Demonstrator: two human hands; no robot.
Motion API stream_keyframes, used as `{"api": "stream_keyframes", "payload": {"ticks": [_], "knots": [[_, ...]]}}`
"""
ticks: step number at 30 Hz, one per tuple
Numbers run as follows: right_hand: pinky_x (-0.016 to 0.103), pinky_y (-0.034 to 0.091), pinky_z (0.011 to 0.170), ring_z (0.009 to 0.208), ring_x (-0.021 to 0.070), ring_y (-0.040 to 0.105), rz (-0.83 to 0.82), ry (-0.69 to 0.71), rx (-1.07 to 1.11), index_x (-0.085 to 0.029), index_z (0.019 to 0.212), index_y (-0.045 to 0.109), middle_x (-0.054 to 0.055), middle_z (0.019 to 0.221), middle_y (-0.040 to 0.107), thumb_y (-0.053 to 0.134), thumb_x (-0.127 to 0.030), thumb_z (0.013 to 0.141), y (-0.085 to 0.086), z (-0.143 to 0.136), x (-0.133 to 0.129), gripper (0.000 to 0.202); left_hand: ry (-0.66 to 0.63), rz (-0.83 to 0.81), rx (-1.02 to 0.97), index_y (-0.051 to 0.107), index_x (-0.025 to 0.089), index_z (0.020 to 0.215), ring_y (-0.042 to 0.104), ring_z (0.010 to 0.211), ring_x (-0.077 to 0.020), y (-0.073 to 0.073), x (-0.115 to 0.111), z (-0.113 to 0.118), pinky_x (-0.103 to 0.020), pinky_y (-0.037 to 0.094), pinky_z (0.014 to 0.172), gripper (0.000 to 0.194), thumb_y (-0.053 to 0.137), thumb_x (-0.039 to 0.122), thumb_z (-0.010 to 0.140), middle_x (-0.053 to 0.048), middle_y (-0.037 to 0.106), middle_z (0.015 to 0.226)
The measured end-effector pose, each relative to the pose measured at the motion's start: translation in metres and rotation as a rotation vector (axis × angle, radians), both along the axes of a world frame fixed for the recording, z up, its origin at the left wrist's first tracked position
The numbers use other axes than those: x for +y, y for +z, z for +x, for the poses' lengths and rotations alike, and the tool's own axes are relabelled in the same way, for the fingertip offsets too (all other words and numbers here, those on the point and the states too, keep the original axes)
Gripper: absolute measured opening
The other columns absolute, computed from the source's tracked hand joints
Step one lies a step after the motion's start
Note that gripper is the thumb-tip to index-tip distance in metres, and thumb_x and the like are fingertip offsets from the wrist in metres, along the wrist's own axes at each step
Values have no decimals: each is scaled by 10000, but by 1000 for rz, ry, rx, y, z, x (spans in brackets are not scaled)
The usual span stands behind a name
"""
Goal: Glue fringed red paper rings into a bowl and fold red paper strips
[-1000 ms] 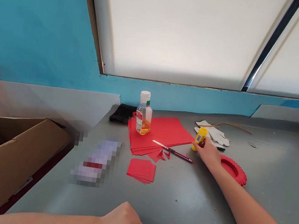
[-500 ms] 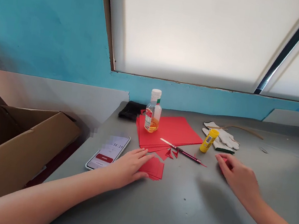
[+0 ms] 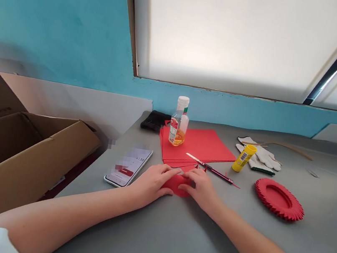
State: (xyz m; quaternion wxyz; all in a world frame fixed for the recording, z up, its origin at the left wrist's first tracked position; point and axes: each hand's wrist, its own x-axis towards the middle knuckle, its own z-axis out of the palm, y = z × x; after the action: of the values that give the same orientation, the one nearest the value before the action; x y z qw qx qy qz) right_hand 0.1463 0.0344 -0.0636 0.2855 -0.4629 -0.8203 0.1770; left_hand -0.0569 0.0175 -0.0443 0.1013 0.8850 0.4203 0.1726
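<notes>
"Pinching, both hands. Left hand (image 3: 147, 184)?"

"Fingers bent, nearly closed, thumb on the near side, at the left end of the small flat red paper piece (image 3: 178, 186)."

"Right hand (image 3: 205, 191)?"

"Same, right end; a narrow gap between fingers and thumb, paper in it. Fingers hide the edges, so one layer or several, can't tell."

"Paper's where?"

"Between the hands, low over the smooth grey bench (image 3: 170, 241). Contact underneath, can't tell."

"Handling it well?"

"My call: light, even pressure from both sides, edges lined up before any crease gets pressed, thumbs level so it doesn't skew. Thin stuff, it'd buckle if squeezed."

"Nearby?"

"Slim dark-pink craft knife (image 3: 218, 174), pale blade out, just beyond the right hand. Fingers should stay off that. Large red paper sheets (image 3: 206, 145) behind, clear white-capped bottle (image 3: 179, 124) upright on them."

"Off right?"

"Yellow cylindrical tube (image 3: 244, 158) by white fabric gloves (image 3: 263, 157), then round pleated red paper piece (image 3: 278, 199). White-edged phone (image 3: 130, 167) left."
</notes>
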Motion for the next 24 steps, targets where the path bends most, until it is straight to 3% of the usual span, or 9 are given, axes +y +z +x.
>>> {"api": "stream_keyframes", "payload": {"ticks": [4, 7, 9, 15, 18, 21, 24], "knots": [[308, 451, 682, 719, 163, 541, -145, -75, 199, -210, 885, 624, 2, 739, 616, 609, -197, 723, 2, 1, -3, 163, 38, -91, -201, 466, 253, 1246, 545, 959, -169, 3, -6, 4, -293, 447, 852, 470, 566, 150, 798, -47, 517, 1094], [287, 441, 623, 655, 147, 536, -208, -116, 258, -206, 753, 611, -4, 723, 609, 581, -257, 732, 4, 1, -3, 63, 103, -128, -327, 543, 244, 1157, 567, 888, -138, 6, -7, 5, -254, 462, 804, 375, 535, 123, 802, -30, 549, 1040], [278, 428, 583, 624, 143, 526, -228, -140, 253, -203, 705, 596, 0, 722, 605, 567, -295, 740, 5, 2, -3, 103, 128, -142, -361, 577, 228, 1105, 577, 842, -133, 7, -7, 5, -243, 469, 773, 322, 545, 139, 797, -19, 591, 971], [291, 406, 604, 657, 166, 496, -52, -73, 119, -207, 606, 536, 4, 625, 564, 483, -316, 826, 4, 2, -4, 251, 242, -147, -316, 619, 236, 1027, 606, 735, -140, 4, -4, 2, -246, 479, 695, 215, 538, 267, 829, 13, 668, 844], [316, 417, 645, 683, 178, 492, 2, -35, 67, -206, 567, 531, 18, 625, 578, 454, -305, 852, 2, 2, -4, 311, 212, -58, -274, 659, 233, 938, 619, 844, -166, 2, -3, 0, -283, 468, 796, 188, 499, 288, 856, -4, 677, 957], [353, 437, 731, 785, 199, 528, 48, -38, 92, -211, 721, 636, 45, 778, 645, 443, -294, 862, 1, 2, -5, 253, 187, 20, -311, 677, 222, 923, 586, 971, -190, 3, -2, 0, -315, 435, 884, 200, 497, 271, 852, -32, 646, 1072], [379, 454, 779, 912, 220, 543, 94, -65, 164, -234, 1154, 563, 68, 994, 643, 454, -318, 858, 2, 1, -7, 327, 253, -93, -399, 678, 207, 899, 605, 815, -170, 10, -1, 1, -287, 480, 768, 215, 490, 296, 846, -28, 678, 914]]}}
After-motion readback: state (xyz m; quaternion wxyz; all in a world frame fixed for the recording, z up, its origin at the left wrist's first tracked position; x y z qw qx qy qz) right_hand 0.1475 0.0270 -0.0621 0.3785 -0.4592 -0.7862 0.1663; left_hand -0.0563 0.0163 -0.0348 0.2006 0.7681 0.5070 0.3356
